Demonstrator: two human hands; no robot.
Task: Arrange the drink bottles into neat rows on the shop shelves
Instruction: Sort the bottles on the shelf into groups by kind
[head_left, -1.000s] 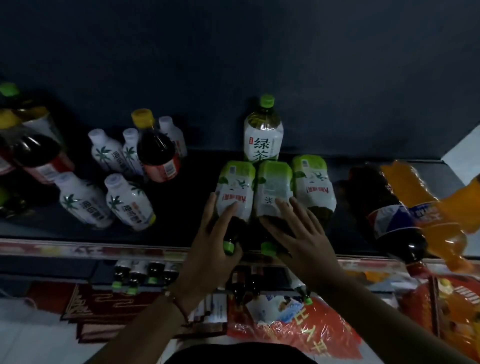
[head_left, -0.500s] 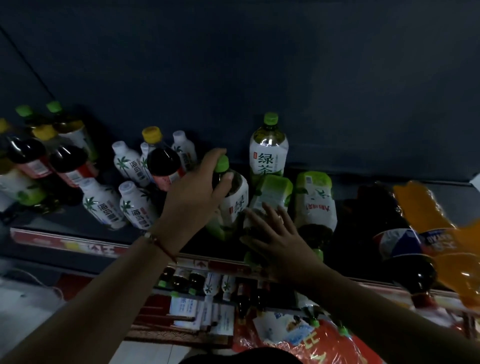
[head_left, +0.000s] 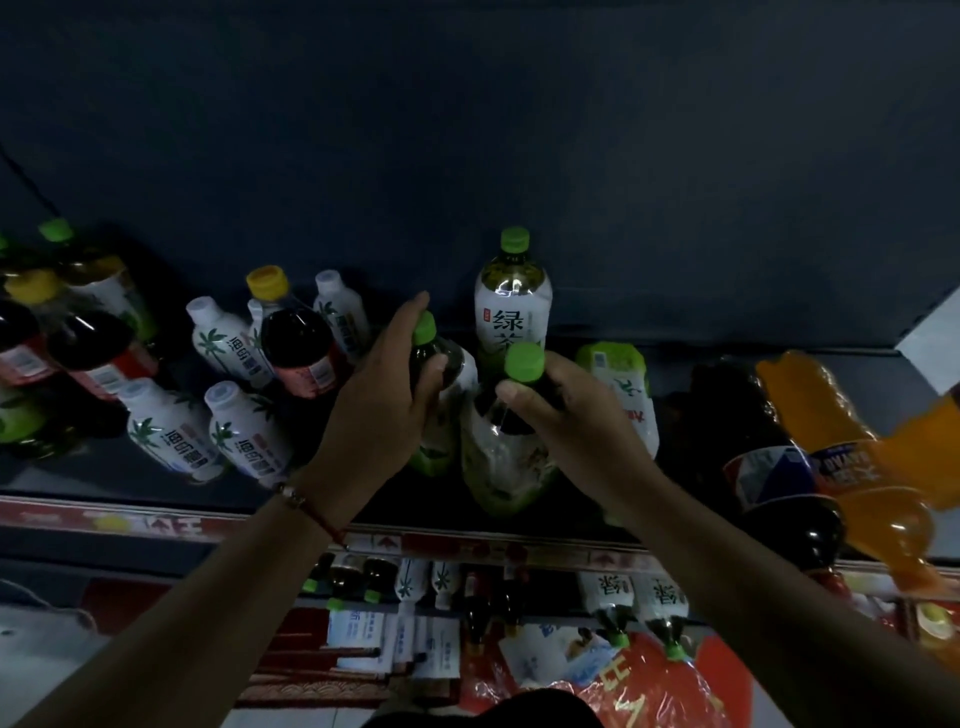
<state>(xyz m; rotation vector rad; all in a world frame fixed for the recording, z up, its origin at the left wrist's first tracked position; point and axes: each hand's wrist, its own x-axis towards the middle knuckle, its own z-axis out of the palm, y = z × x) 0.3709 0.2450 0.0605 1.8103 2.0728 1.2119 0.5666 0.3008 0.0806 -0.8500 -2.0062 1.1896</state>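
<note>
Head view: left hand grips one green-tea bottle; right hand grips second; third upright behind.

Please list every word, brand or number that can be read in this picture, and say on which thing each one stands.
"绿茶": label of the upright green tea bottle at the back; the lower character is partly hidden.
Coconut-palm bottles: sideways characters, too blurred.
Cola bottle: round logo only, no readable letters.
Orange soda, shelf-edge strip and lower-shelf labels: blurred.
</note>
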